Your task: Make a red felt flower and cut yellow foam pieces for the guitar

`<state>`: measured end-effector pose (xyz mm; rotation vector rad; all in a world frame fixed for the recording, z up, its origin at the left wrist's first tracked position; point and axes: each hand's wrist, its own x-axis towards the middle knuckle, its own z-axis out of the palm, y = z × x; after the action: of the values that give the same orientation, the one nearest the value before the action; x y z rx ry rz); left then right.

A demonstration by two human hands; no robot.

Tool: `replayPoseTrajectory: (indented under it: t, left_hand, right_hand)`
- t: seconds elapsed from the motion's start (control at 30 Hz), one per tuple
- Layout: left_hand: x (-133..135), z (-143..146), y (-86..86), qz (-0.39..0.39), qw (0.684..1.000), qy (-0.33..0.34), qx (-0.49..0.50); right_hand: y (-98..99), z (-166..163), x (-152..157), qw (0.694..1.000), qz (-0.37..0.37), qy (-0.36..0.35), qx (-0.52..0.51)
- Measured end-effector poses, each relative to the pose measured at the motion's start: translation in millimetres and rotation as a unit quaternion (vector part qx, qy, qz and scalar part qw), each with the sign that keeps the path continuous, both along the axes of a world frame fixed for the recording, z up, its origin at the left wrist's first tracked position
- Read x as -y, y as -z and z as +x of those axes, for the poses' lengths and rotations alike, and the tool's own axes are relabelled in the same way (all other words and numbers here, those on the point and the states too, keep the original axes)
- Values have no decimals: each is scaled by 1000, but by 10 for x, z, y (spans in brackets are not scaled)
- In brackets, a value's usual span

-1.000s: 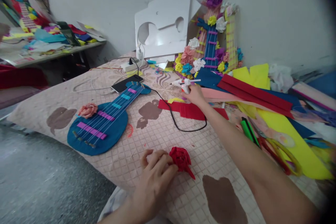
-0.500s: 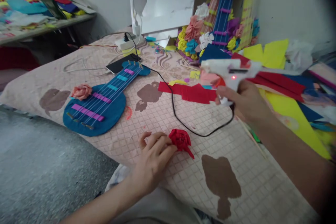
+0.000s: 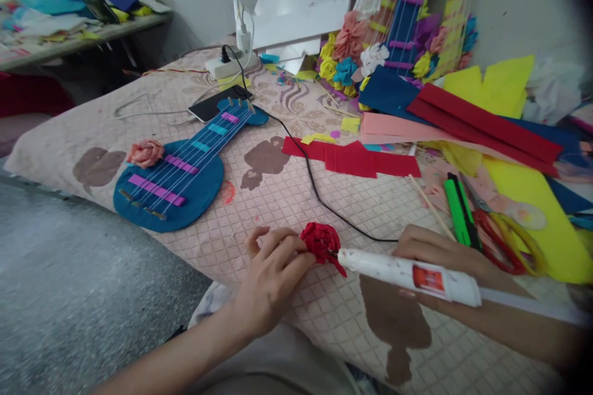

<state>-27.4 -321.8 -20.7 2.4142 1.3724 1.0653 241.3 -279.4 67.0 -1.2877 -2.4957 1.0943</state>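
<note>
A red paper rose (image 3: pixel 321 241) lies on the quilted pink surface (image 3: pixel 296 197) near its front edge. My left hand (image 3: pixel 273 271) pinches the rose's left side with curled fingers. My right hand (image 3: pixel 445 259) grips a white glue gun (image 3: pixel 410 273), held level with its nozzle touching the rose's right side. The gun's black cord (image 3: pixel 319 188) runs back to a white power strip (image 3: pixel 225 63).
A blue felt guitar (image 3: pixel 180 176) with a pink rose (image 3: pixel 145 152) lies at the left, a phone (image 3: pixel 215 105) by its head. Red paper strips (image 3: pixel 352 159), a green marker (image 3: pixel 458 210), scissors (image 3: pixel 503 234) and coloured sheets (image 3: pixel 509 129) fill the right. A decorated guitar (image 3: pixel 403 24) leans on the wall.
My right hand lifted the glue gun from the back of the surface, carried it toward me and brought its nozzle to the red rose. My left hand stayed on the rose.
</note>
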Motion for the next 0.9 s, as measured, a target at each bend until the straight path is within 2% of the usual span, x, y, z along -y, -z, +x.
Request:
replayPoseTrajectory:
  t: [0.6, 0.9]
  left_hand:
    - [-1, -8, -26, 2, 1000, 10, -2]
    - [12, -9, -36, -18, 1000, 16, 9]
  right_hand:
    - [143, -10, 29, 999, 12, -39, 20]
    - [110, -39, 51, 999, -5, -31, 17]
